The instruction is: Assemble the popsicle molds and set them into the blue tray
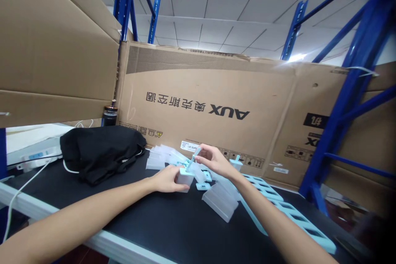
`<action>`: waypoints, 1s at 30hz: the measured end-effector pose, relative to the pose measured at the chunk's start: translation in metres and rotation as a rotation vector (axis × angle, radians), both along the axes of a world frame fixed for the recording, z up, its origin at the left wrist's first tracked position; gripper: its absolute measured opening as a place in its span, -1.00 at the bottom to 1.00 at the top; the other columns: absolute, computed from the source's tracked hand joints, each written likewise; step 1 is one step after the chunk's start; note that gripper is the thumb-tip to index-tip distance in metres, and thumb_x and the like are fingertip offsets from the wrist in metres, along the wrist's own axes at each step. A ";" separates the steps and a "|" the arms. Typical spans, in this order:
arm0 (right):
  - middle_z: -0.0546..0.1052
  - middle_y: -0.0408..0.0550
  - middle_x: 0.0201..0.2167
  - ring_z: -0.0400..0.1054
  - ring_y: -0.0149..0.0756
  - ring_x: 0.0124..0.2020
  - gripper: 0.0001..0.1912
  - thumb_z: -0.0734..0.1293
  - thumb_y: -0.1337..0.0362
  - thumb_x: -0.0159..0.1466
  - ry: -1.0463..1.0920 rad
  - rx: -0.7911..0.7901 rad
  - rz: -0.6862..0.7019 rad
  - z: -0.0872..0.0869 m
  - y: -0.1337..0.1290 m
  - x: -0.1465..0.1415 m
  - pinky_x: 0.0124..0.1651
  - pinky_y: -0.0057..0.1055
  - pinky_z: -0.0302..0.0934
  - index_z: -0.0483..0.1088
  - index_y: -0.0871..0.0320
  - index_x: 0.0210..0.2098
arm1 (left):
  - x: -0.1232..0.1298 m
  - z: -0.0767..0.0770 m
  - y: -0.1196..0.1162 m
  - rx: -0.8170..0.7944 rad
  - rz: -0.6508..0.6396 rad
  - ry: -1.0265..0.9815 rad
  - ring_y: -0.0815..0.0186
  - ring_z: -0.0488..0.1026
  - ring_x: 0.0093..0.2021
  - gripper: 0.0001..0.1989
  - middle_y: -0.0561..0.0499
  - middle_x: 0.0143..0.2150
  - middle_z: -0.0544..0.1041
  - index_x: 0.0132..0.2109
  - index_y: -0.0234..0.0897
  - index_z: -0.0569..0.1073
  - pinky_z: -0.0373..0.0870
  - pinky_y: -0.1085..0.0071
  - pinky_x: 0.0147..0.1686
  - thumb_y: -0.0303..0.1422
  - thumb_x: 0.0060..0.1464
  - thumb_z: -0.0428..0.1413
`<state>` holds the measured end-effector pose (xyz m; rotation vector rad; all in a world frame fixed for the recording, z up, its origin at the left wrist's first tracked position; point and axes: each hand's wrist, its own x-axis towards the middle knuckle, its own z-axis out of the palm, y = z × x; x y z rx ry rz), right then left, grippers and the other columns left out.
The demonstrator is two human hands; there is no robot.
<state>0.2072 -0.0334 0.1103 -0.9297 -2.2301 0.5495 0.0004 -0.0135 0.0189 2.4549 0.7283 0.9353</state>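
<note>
My left hand (pixel 165 178) is closed around a small translucent ice pop mold (pixel 183 181), held upright above the black mat. A light blue lid (pixel 186 172) sits on its top. Between thumb and fingers of my right hand (pixel 215 160) is a light blue stick (pixel 194 158), slanting down to the lid; whether it is seated in the slot I cannot tell. Just behind lie more translucent molds (pixel 162 154) in a pile. Loose light blue lids (pixel 203 186) rest beside the held mold. Nearer me is a larger clear mold piece (pixel 221 201), partly under my right forearm.
A light blue frame (pixel 309 229) with openings lies at right, near a lidded piece (pixel 236 163) with an upright handle. Black cloth (pixel 100 148) is heaped at left. Cardboard (pixel 198 90) walls the back; blue rack posts (pixel 349 78) flank it. A metal rail (pixel 123 245) edges the front.
</note>
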 end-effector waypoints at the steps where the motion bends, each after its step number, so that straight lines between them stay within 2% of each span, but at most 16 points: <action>1: 0.39 -0.10 -0.43 0.29 -0.38 -0.38 -0.63 0.24 -0.05 0.22 -0.026 0.024 -0.011 0.000 0.001 0.001 -0.31 -0.42 0.21 0.27 0.17 -0.32 | 0.000 -0.001 0.000 0.021 -0.003 0.010 0.28 0.44 -0.38 -0.55 0.00 -0.34 0.51 -0.06 -0.29 0.41 0.32 0.42 -0.36 -0.10 -0.05 0.17; 3: 0.39 -0.12 -0.45 0.27 -0.39 -0.40 -0.65 0.23 -0.02 0.23 -0.101 0.075 -0.010 -0.001 0.001 0.001 -0.33 -0.44 0.18 0.28 0.17 -0.36 | 0.000 -0.002 0.002 0.067 0.004 0.035 0.31 0.42 -0.43 -0.53 0.02 -0.39 0.49 -0.04 -0.29 0.40 0.30 0.44 -0.41 -0.09 -0.03 0.15; 6: 0.39 -0.10 -0.42 0.27 -0.39 -0.38 -0.69 0.21 0.02 0.25 -0.220 0.182 -0.008 -0.009 -0.001 -0.005 -0.31 -0.45 0.17 0.30 0.17 -0.38 | 0.001 -0.001 0.004 0.113 0.089 0.045 0.34 0.36 -0.50 -0.56 0.06 -0.48 0.43 -0.08 -0.30 0.41 0.23 0.46 -0.48 -0.07 0.00 0.12; 9: 0.42 -0.05 -0.30 0.28 -0.36 -0.30 -0.67 0.11 0.03 0.31 -0.252 0.258 -0.116 -0.021 -0.006 -0.018 -0.22 -0.41 0.17 0.30 0.15 -0.28 | 0.002 0.001 0.006 0.115 0.194 -0.018 0.34 0.33 -0.51 -0.59 0.07 -0.50 0.40 -0.12 -0.31 0.39 0.21 0.45 -0.50 -0.05 0.06 0.07; 11: 0.42 -0.01 -0.23 0.30 -0.34 -0.28 -0.63 0.10 -0.01 0.31 -0.219 0.218 -0.202 -0.029 -0.011 -0.028 -0.20 -0.39 0.17 0.27 0.15 -0.14 | 0.002 0.003 0.006 0.115 0.218 -0.087 0.33 0.36 -0.47 -0.63 0.04 -0.44 0.42 -0.11 -0.31 0.34 0.25 0.43 -0.45 -0.09 0.10 0.04; 15: 0.45 0.04 -0.27 0.34 -0.29 -0.35 -0.38 0.23 -0.12 0.19 -0.140 0.106 -0.291 -0.040 -0.016 -0.044 -0.30 -0.39 0.17 0.10 0.19 0.05 | 0.001 0.007 0.007 0.141 0.163 -0.144 0.29 0.41 -0.32 -0.71 -0.02 -0.27 0.45 -0.09 -0.29 0.28 0.32 0.40 -0.32 -0.23 0.09 0.07; 18: 0.46 0.03 -0.33 0.35 -0.26 -0.36 -0.40 0.23 -0.09 0.19 -0.127 0.132 -0.342 -0.042 -0.013 -0.047 -0.34 -0.40 0.15 0.09 0.20 0.03 | -0.002 0.011 0.008 0.155 0.120 -0.140 0.29 0.41 -0.33 -0.72 -0.03 -0.27 0.44 -0.15 -0.29 0.30 0.34 0.39 -0.33 -0.26 0.02 0.13; 20: 0.46 0.00 -0.38 0.34 -0.28 -0.40 -0.44 0.20 -0.07 0.21 -0.127 0.149 -0.386 -0.039 -0.010 -0.043 -0.38 -0.42 0.13 0.10 0.20 0.02 | -0.005 0.017 0.012 0.116 0.046 -0.152 0.32 0.42 -0.36 -0.66 -0.03 -0.24 0.43 -0.13 -0.29 0.31 0.36 0.41 -0.37 -0.22 -0.01 0.18; 22: 0.45 -0.03 -0.42 0.34 -0.28 -0.44 -0.43 0.19 -0.07 0.21 -0.138 0.175 -0.448 -0.030 -0.006 -0.032 -0.40 -0.43 0.12 0.09 0.21 0.04 | -0.012 0.022 0.020 0.069 0.013 -0.208 0.34 0.45 -0.35 -0.63 -0.04 -0.18 0.44 -0.06 -0.26 0.33 0.39 0.42 -0.38 -0.17 0.04 0.13; 23: 0.45 -0.03 -0.42 0.34 -0.26 -0.44 -0.41 0.18 -0.08 0.22 -0.149 0.201 -0.491 -0.024 -0.004 -0.024 -0.39 -0.42 0.12 0.08 0.21 0.05 | -0.017 0.023 0.026 0.070 0.044 -0.251 0.34 0.46 -0.32 -0.66 -0.04 -0.15 0.44 -0.04 -0.24 0.34 0.40 0.41 -0.34 -0.15 0.10 0.07; 26: 0.47 0.06 -0.38 0.38 -0.16 -0.37 -0.40 0.13 -0.09 0.23 -0.216 0.308 -0.693 -0.003 0.006 0.020 -0.34 -0.38 0.15 0.06 0.24 0.08 | -0.041 0.020 0.053 0.194 0.304 -0.320 0.25 0.44 -0.11 -0.72 -0.05 -0.12 0.47 -0.12 -0.22 0.44 0.38 0.30 -0.11 -0.17 0.19 -0.05; 28: 0.47 0.15 -0.30 0.39 -0.07 -0.30 -0.41 0.09 -0.08 0.25 -0.273 0.344 -0.872 0.005 0.016 0.063 -0.29 -0.32 0.16 0.07 0.25 0.07 | -0.058 0.011 0.074 0.226 0.440 -0.227 0.18 0.37 0.02 -0.72 -0.05 -0.06 0.46 -0.08 -0.18 0.46 0.27 0.19 0.06 -0.19 0.16 -0.02; 30: 0.46 0.25 -0.23 0.40 0.00 -0.25 -0.40 0.05 -0.07 0.26 -0.311 0.307 -1.052 0.004 0.026 0.111 -0.25 -0.28 0.17 0.08 0.28 0.07 | -0.071 -0.003 0.093 0.170 0.582 -0.120 0.11 0.30 0.11 -0.70 -0.05 0.05 0.41 -0.07 -0.15 0.48 0.14 0.10 0.16 -0.17 0.11 0.02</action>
